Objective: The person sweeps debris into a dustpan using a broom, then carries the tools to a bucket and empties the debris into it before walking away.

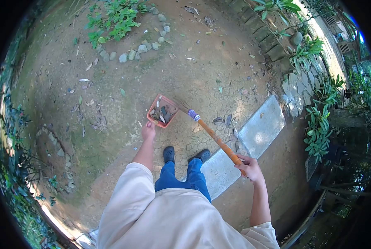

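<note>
My left hand (149,131) grips the near edge of a square orange-pink plastic tub (153,106). Dry leaves (164,111) and other bits of litter lie inside it, and its open top shows from above. In my right hand (250,168), the fingers wrap round the lower end of a long orange-brown broom handle (217,137). Purple and white binding (193,115) joins the handle to thin, stiff bristles (181,103). These bristles point up-left and reach the tub's right rim in this view.
I stand on cracked earth by pale concrete slabs (262,126). Fallen leaves (223,120) are scattered to the right, with more litter (98,118) on the left. A stone border (131,54) curves below a leafy plant (117,18). Stacked stones (295,89) edge the right side.
</note>
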A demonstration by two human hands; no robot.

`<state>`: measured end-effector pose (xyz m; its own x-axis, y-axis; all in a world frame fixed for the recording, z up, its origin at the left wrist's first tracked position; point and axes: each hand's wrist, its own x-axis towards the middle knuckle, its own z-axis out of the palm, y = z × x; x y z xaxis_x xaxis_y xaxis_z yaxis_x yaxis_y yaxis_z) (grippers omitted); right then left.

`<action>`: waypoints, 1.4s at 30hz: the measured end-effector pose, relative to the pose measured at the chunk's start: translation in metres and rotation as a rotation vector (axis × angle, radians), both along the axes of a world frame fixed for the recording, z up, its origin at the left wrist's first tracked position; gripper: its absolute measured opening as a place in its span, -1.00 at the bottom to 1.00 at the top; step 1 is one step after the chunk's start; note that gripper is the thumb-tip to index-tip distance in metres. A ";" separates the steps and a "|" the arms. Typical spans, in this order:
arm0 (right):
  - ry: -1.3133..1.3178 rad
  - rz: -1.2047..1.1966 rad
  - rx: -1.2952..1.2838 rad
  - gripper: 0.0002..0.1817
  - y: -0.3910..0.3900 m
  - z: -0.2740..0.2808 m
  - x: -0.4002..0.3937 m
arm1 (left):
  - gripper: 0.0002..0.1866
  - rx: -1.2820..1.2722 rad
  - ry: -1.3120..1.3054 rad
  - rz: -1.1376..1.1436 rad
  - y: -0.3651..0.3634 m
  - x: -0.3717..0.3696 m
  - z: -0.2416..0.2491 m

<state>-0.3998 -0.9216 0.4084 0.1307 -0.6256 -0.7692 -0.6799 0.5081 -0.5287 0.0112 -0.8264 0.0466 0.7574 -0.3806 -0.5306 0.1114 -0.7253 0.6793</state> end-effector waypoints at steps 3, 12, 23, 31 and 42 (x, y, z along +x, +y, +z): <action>-0.012 -0.037 -0.026 -0.34 0.005 -0.004 -0.014 | -0.46 0.005 -0.004 0.016 0.011 0.003 -0.015; -0.024 -0.080 -0.064 -0.38 0.015 0.000 -0.006 | -0.45 -0.026 0.083 0.088 0.025 -0.009 -0.008; -0.098 -0.186 -0.065 -0.32 0.029 -0.024 -0.013 | -0.61 -0.090 0.028 0.098 0.019 -0.027 0.003; 0.047 -0.061 -0.124 -0.35 -0.007 -0.079 0.029 | -0.54 -0.070 0.139 0.027 0.014 -0.030 0.015; -0.025 -0.036 -0.033 -0.36 0.023 -0.010 -0.022 | -0.47 -0.079 0.086 0.074 0.037 -0.024 -0.012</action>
